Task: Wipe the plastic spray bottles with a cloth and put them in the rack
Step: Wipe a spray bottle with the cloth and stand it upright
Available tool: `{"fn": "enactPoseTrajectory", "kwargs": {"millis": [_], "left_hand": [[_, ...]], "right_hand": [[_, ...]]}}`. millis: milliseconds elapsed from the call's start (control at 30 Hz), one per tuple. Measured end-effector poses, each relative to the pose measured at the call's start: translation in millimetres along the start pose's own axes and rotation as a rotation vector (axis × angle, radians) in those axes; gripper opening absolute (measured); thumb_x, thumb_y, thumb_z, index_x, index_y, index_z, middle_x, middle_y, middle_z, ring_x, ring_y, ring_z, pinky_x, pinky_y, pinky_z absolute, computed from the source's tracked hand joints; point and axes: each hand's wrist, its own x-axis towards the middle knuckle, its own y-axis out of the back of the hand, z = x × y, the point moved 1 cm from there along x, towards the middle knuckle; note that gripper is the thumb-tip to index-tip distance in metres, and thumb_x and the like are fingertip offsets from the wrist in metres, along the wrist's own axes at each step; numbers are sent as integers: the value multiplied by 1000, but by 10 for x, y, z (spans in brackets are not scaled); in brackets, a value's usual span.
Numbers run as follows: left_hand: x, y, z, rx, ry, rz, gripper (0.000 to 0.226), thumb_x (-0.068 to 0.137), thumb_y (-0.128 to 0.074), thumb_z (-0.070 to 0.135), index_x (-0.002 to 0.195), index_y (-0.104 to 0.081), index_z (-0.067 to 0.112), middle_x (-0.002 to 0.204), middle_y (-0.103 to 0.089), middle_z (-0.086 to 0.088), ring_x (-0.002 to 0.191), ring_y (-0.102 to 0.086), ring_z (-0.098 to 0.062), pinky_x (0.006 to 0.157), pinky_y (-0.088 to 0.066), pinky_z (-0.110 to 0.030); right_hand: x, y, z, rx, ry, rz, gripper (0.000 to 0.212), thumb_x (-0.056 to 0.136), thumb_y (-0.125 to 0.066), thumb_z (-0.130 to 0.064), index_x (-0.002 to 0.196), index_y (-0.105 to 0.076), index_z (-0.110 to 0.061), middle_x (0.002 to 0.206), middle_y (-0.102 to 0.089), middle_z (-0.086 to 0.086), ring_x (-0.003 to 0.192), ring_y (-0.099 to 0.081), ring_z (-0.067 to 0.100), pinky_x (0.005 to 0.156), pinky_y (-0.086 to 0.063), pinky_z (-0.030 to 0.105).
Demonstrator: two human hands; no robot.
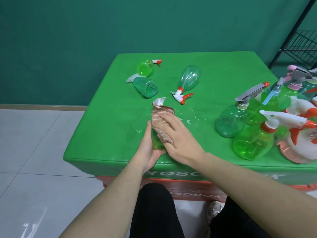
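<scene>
Green see-through plastic is showing under the cloth [162, 125], where the bottle [157, 143] is lying near the six o'clock edge of the worktop [109, 134], its white spray head [159, 101] pointing toward twelve o'clock. The left hand [148, 152] is cupping the bottle's base from below and from nine o'clock, fingers curled round it, while the right hand [178, 136] is pressing the brownish cloth flat over the body with fairly straight fingers. Three more bottles [188, 79] are lying loose toward eleven and twelve o'clock, and a crowded group of bottles [248, 127] is standing at three o'clock. The black wire rack [301, 47] is waiting off the worktop at about two o'clock. Thin plastic like this is probably light and a little springy, giving under a hard squeeze, and the wet patches [190, 117] glinting beside the hands suggest it could be slippery. The waist of the body or the neck just under the spray head looks like the safest hold; the trigger itself seems a poor place, since it would likely pivot.
</scene>
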Motion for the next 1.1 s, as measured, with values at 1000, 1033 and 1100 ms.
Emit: {"fn": "enactPoseTrajectory", "kwargs": {"millis": [1000,1033,1100], "left_hand": [[-69,-26,31,-8,-62,-46,41,107,-40,44,130,-64,20,128,-70,-10,117,-68,-23,93,-55,-48],[-70,-39,43,-5,-54,-50,42,106,-41,45,131,-64,20,128,-70,-9,116,-68,-23,95,-54,-49],[-65,-27,43,-15,-39,-58,45,106,-41,46,135,-61,18,132,-68,-10,120,-66,-25,101,-50,-52]], "right_hand": [[353,46,-171,16,-298,39,72,98,-33,-62,156,-38,-19,160,-38,-2,147,-29,13,124,-21,36],[378,37,-157,74,-334,49,68,100,-35,-59,156,-38,-20,160,-38,-2,147,-29,13,125,-20,36],[407,15,-124,177,-390,78,62,104,-38,-54,156,-39,-20,160,-39,-3,147,-30,12,125,-21,37]]}}
